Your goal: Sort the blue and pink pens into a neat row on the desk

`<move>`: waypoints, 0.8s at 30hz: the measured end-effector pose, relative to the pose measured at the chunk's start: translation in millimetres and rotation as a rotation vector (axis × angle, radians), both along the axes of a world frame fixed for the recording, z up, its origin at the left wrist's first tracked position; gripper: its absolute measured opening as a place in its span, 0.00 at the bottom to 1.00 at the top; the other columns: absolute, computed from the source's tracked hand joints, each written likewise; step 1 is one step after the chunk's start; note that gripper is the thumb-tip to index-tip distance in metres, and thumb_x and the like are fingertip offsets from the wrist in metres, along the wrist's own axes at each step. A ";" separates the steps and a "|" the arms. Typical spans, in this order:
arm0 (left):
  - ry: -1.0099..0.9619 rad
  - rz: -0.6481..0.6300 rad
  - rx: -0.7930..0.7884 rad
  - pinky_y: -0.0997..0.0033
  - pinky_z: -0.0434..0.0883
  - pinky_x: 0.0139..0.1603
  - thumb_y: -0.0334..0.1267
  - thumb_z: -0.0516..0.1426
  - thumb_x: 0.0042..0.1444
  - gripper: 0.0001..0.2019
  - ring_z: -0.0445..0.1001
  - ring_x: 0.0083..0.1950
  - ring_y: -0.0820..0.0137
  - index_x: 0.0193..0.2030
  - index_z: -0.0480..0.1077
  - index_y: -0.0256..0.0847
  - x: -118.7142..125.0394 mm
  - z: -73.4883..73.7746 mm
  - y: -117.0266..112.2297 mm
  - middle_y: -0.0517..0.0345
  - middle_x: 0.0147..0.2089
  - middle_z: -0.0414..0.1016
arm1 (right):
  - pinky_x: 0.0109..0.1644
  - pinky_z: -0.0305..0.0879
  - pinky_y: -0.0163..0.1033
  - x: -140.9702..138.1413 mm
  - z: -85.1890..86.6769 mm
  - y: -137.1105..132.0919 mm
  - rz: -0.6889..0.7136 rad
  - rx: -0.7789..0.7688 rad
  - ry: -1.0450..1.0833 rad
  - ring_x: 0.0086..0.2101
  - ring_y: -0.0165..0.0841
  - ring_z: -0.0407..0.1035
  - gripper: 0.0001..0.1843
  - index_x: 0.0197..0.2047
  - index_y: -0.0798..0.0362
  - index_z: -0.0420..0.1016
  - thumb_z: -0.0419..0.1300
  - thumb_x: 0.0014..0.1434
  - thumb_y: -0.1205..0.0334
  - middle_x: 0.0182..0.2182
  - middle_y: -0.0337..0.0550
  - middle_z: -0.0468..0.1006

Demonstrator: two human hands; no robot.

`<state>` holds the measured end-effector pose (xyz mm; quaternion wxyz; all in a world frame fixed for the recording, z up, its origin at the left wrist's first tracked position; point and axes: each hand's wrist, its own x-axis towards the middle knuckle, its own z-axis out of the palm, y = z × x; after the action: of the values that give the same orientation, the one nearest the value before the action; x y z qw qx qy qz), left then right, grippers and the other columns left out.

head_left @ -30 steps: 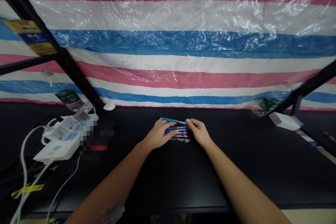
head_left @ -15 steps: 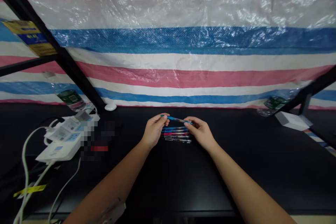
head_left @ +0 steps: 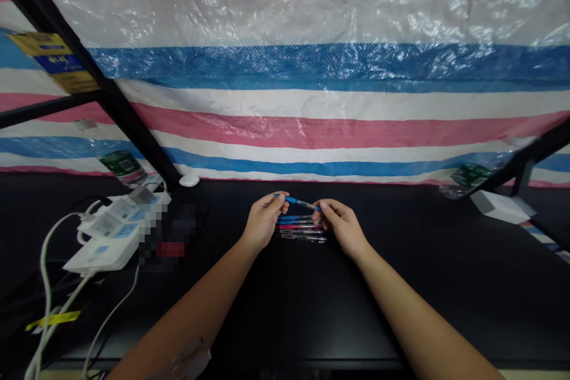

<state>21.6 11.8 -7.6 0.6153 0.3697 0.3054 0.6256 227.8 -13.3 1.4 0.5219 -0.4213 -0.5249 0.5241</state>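
Here we go: two bare hands over a black desktop (head_left: 401, 303), and the action is all in one blue pen (head_left: 297, 202). The left hand (head_left: 263, 224) has it pinched near one end between thumb and fingers, and the pen runs slightly tilted across the gap to the right hand (head_left: 341, 227), whose thumb and forefinger close on the far end. It's up off the table, just above the pens (head_left: 300, 228) lying side by side in a tight row between the two hands. I count about five in that row, though they're too small to be sure: slim, shiny barrels in blue, pink-red and clear with dark trim.

Out to the left, two white plastic power strips (head_left: 104, 253) sit with pale cables (head_left: 47, 285) curling off them, and a yellow tag (head_left: 52, 320) marks one cable. Beside them is a pixelated patch (head_left: 164, 237), and what's under it can't be told. One white computer mouse (head_left: 189, 180) sits at the back edge — smooth, rounded. Two clear plastic bottles (head_left: 122, 167) (head_left: 467, 181) with green labels flank the scene, and a white box (head_left: 501, 208) sits on the right. Behind it all hangs a crinkled, woven plastic tarp (head_left: 312, 130), striped pink, white and blue, crossed by black metal bars (head_left: 133, 130).
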 end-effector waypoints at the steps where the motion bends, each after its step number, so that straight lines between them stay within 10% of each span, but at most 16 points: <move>1: -0.001 -0.001 -0.001 0.70 0.68 0.39 0.41 0.68 0.54 0.11 0.70 0.33 0.73 0.40 0.82 0.35 0.2 0.3 -0.2 0.55 0.31 0.75 | 0.34 0.66 0.38 0.3 -0.1 0.2 -0.011 0.012 0.003 0.35 0.35 0.74 0.15 0.47 0.49 0.79 0.67 0.60 0.51 0.37 0.45 0.81; 15: 0.024 -0.063 0.005 0.71 0.68 0.40 0.40 0.68 0.55 0.11 0.71 0.34 0.73 0.42 0.82 0.36 2.4 0.9 -3.7 0.55 0.31 0.76 | 0.44 0.74 0.42 -0.3 -1.3 -1.8 -0.024 0.120 -0.177 0.40 0.38 0.76 0.22 0.54 0.48 0.77 0.69 0.58 0.51 0.47 0.47 0.80; 24: 0.092 -0.052 0.016 0.69 0.71 0.44 0.38 0.69 0.52 0.12 0.73 0.35 0.72 0.42 0.82 0.38 2.0 6.6 -6.4 0.57 0.32 0.78 | 0.47 0.70 0.43 4.4 4.8 -0.4 -0.171 0.342 -0.430 0.40 0.39 0.75 0.08 0.40 0.50 0.80 0.66 0.61 0.56 0.38 0.45 0.81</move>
<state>23.7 5.3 -1.0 0.6138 0.4105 0.3187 0.5943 232.2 -13.7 6.1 0.5043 -0.4714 -0.6669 0.2807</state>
